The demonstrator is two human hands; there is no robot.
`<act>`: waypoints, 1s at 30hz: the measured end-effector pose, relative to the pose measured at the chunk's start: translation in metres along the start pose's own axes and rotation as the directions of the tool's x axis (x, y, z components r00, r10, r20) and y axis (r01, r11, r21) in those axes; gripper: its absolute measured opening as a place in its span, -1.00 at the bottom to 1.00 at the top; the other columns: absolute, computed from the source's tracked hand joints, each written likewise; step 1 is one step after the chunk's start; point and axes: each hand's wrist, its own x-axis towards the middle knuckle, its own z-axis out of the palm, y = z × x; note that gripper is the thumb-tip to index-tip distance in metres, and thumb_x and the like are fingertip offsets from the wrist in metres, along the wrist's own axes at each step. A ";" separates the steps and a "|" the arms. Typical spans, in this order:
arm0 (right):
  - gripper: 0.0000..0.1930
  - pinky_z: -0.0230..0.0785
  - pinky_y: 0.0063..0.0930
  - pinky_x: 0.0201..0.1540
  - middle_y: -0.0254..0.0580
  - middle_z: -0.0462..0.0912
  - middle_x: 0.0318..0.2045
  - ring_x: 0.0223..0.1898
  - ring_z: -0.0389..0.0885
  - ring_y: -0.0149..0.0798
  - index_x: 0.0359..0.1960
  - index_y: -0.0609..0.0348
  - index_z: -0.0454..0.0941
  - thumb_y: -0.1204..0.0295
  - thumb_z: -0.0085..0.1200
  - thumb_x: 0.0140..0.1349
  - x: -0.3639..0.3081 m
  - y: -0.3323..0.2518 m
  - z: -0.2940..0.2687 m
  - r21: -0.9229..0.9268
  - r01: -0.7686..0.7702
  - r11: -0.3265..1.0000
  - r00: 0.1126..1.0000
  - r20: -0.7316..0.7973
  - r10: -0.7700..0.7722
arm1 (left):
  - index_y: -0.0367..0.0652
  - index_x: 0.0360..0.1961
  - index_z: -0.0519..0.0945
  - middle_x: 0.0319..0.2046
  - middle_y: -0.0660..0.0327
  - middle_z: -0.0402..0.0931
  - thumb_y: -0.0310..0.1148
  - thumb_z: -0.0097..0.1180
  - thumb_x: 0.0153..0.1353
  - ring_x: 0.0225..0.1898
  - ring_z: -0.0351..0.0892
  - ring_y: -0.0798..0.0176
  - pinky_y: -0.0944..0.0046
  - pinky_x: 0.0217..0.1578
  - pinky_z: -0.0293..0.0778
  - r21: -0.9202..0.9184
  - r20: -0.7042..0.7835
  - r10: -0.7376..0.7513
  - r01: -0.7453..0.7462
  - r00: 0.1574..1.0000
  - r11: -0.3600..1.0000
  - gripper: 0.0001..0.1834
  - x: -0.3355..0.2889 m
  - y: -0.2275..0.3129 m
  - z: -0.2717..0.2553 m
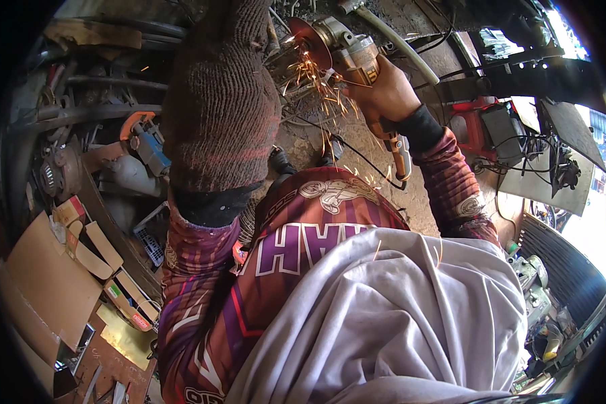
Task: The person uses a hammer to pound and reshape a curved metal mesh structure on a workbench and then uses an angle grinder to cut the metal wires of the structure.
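Observation:
My right hand (389, 93), bare below a dark cuff, is closed around the body of an angle grinder (362, 59). Its reddish-brown disc (310, 44) faces left, and orange sparks (316, 82) spray downward from beside it. The grinder's yellow-and-black rear end hangs below my wrist, with a dark cord near it. On the left, my left hand (221, 101) wears a thick brown knitted glove and reaches toward the top edge, close to the disc. Its fingertips are cut off or hidden, so I cannot see what they hold. Thin metal pieces show beside the glove, partly hidden by it.
A blue-and-orange machine (149, 149) stands left of the glove. Opened cardboard boxes (54, 289) lie at lower left. To the right are a red plastic stool (473, 128) and metal sheets (552, 182). A pale hose or tube (404, 47) crosses behind the grinder. Grey cloth drapes over my front.

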 end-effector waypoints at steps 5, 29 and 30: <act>-0.30 0.48 -0.30 -0.09 0.04 0.68 -0.27 -0.21 0.68 -0.06 -0.04 0.33 0.50 0.08 0.40 -0.16 0.004 0.022 0.014 0.327 0.042 0.944 0.999 -0.009 -0.041 | -0.12 0.03 0.53 -0.09 0.00 0.54 -0.42 0.10 0.14 -0.11 0.58 -0.05 0.04 -0.12 0.52 -0.017 -0.010 0.003 -0.004 1.000 1.000 -0.62 0.005 0.001 -0.001; -0.30 0.41 -0.41 0.02 -0.10 0.64 -0.15 -0.14 0.60 -0.26 0.05 0.35 0.43 0.27 0.42 -0.14 -0.001 0.027 -0.025 0.044 0.081 0.996 0.984 0.158 -0.087 | -0.08 0.10 0.48 -0.06 -0.01 0.51 -0.26 0.17 0.14 -0.08 0.53 -0.09 0.02 -0.06 0.48 -0.016 0.119 -0.150 0.153 0.981 0.988 -0.53 0.020 0.029 -0.021; -0.30 0.41 -0.41 0.02 -0.10 0.64 -0.15 -0.14 0.60 -0.26 0.05 0.35 0.43 0.27 0.42 -0.14 0.001 0.026 -0.026 0.041 0.089 0.995 0.982 0.161 -0.094 | -0.09 0.10 0.47 -0.06 -0.01 0.51 -0.25 0.17 0.14 -0.09 0.54 -0.09 0.02 -0.07 0.48 0.007 0.127 -0.140 0.140 0.982 0.990 -0.53 0.021 0.029 -0.022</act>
